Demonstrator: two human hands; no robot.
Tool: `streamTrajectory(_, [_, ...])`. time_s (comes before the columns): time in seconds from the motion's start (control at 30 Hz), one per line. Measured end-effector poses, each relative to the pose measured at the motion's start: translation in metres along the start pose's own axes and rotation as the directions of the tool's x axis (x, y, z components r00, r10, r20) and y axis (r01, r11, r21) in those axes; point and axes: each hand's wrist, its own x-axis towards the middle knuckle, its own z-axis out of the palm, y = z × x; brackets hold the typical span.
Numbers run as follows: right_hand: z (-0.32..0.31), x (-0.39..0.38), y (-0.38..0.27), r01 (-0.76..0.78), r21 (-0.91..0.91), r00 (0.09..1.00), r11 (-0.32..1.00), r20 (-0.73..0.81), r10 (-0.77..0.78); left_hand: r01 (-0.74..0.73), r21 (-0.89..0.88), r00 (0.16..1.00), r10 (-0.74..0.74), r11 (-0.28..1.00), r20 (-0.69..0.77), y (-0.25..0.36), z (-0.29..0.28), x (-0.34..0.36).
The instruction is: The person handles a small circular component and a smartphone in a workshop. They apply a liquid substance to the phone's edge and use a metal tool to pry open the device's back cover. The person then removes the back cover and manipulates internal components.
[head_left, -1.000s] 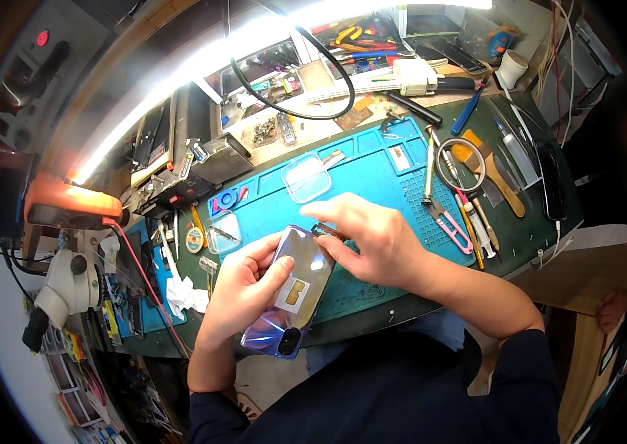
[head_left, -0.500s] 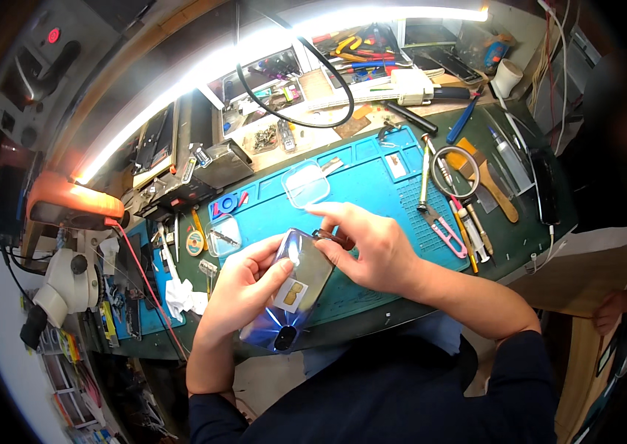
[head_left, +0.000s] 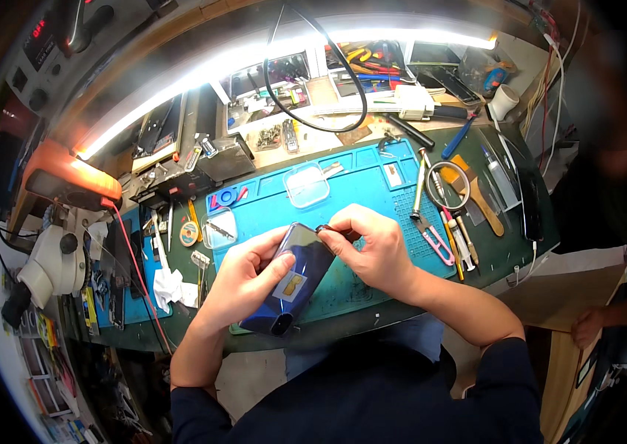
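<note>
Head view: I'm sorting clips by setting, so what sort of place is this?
Probably a phone repair bench: the left hand holds a phone over a blue mat, and pink-handled cutters lie to the right.

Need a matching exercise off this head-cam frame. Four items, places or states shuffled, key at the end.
Things
1. dark-blue phone
2. pink-handled tool
3. wooden-handled brush
4. orange device

Places or states
A. off the blue mat, to its right
B. red lead attached
C. in the grip of the left hand
D. on the blue mat, at its right side

Pairs
1-C, 2-D, 3-A, 4-B
</note>
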Motion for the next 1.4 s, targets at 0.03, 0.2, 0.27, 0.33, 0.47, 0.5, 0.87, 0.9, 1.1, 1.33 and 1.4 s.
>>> streamTrajectory(0.03, [-0.002, 0.001, 0.000, -0.068, 0.045, 0.997, 0.997, 0.033, 0.066, 0.029, 0.055, 0.999, -0.028, 0.998, -0.019, 0.000, -0.001, 0.001])
streamTrajectory(0.2, [-0.006, 0.000, 0.002, -0.261, 0.211, 0.962, 0.942, 0.139, 0.235, 0.053, 0.028, 0.999, -0.053, 0.998, -0.001, -0.003, -0.004, 0.001])
streamTrajectory(0.27, [-0.008, 0.000, 0.003, -0.312, 0.219, 0.945, 0.925, 0.175, 0.277, 0.012, -0.014, 1.000, -0.012, 1.000, 0.011, -0.006, -0.005, 0.003])
streamTrajectory(0.33, [-0.009, -0.001, 0.004, -0.326, 0.194, 0.938, 0.925, 0.190, 0.290, 0.021, 0.001, 1.000, -0.021, 1.000, 0.016, -0.007, -0.006, 0.005])
streamTrajectory(0.47, [-0.011, -0.002, 0.002, -0.320, 0.166, 0.940, 0.933, 0.183, 0.289, 0.055, 0.035, 0.996, -0.057, 0.998, 0.062, -0.008, -0.009, 0.009])
streamTrajectory(0.5, [-0.012, -0.002, 0.001, -0.362, 0.193, 0.923, 0.912, 0.211, 0.321, 0.069, 0.028, 0.994, -0.071, 0.997, 0.077, -0.008, -0.008, 0.009])
streamTrajectory(0.87, [-0.043, -0.018, -0.025, -0.290, -0.296, 0.863, 0.910, 0.329, 0.382, -0.088, 0.617, 0.991, 0.005, 0.782, 0.136, -0.002, 0.004, 0.033])
streamTrajectory(0.9, [-0.052, -0.015, -0.029, -0.278, -0.311, 0.870, 0.909, 0.318, 0.376, -0.096, 0.635, 0.991, 0.018, 0.766, 0.129, -0.006, 0.007, 0.037])
streamTrajectory(1.1, [-0.090, -0.004, -0.035, -0.304, -0.314, 0.933, 0.900, 0.094, 0.348, -0.359, 0.893, 0.851, 0.487, 0.271, 0.195, -0.043, 0.025, 0.041])
streamTrajectory(1.33, [-0.055, -0.012, -0.046, -0.172, -0.396, 0.960, 0.902, 0.137, 0.243, -0.215, 0.839, 0.909, 0.417, 0.500, -0.015, -0.054, 0.053, -0.040])
streamTrajectory(1.4, [-0.031, -0.020, -0.054, -0.072, -0.297, 0.984, 0.952, 0.134, 0.117, -0.289, 0.823, 0.649, 0.732, 0.489, -0.208, -0.061, 0.050, -0.064])
